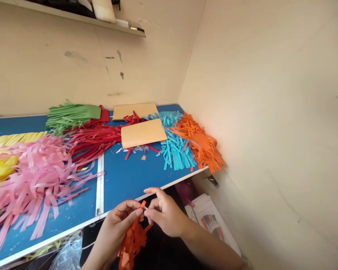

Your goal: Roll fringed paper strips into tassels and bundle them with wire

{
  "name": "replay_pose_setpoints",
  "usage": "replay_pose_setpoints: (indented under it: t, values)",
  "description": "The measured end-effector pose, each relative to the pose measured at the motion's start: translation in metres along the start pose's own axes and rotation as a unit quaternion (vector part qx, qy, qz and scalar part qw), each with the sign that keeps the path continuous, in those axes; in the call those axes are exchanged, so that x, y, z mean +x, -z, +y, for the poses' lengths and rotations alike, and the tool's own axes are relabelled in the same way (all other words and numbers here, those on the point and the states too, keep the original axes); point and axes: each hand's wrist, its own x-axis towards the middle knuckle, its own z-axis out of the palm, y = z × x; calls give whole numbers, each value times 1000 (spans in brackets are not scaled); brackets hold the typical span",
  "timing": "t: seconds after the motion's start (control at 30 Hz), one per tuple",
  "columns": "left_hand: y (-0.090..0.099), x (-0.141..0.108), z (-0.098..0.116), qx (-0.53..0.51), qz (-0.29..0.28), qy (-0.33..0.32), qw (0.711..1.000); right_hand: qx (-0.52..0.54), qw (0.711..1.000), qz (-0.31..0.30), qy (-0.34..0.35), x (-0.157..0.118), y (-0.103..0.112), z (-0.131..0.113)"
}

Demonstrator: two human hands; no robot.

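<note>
1. Left hand [121, 219] reaching in from below, wrist bent, fingers [135, 211] pinching the top of an orange paper fringe [132, 240].
2. Right hand [165, 213] coming in from the lower right, forearm slanting up, index raised, thumb and fingers gripping the same rolled orange tip.
3. Fringe hanging down between both hands, just off the near edge of the blue bench [129, 176].
4. Lying on the bench: pink strips [39, 168], red strips [92, 140], cyan strips [174, 148], a tan card [143, 133].

no text or label can be read.
</note>
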Motion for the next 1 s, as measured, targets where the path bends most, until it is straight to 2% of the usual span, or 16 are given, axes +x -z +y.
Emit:
replay_pose_setpoints:
  t: [0.3, 0.43, 0.53, 0.67, 0.77, 0.83, 0.9, 0.93, 1.0]
  values:
    - [4, -1, -10, -8, -1, 9, 1000, -52, 998, 14, 14, -2, -1, -4]
    - [3, -1, -9, 42, -33, 0, 999, -37, 999, 3, 28, -1, 0, 0]
    - [4, -2, -9, 132, -42, -59, 989, -3, 1000, 1, 12, 3, 1, 9]
    - [6, -5, -14, 273, 36, -146, 950, 27, 999, -13, 10, 6, 0, 20]
    - [5, -5, -16, 349, 63, -221, 909, -44, 996, 38, 66, 8, -4, 22]
    - [2, -4, -16, 365, 59, -247, 896, -60, 988, 82, 114, 13, -1, 17]
    - [0, -2, -14, 373, 44, -246, 893, 31, 984, 97, 148, 19, 16, 0]
    - [0, -1, -13, 381, 33, -240, 893, 103, 977, 96, 159, 21, 32, -15]
    - [1, 1, -11, 405, 5, -222, 887, 224, 947, 117, 197, 19, 80, -59]
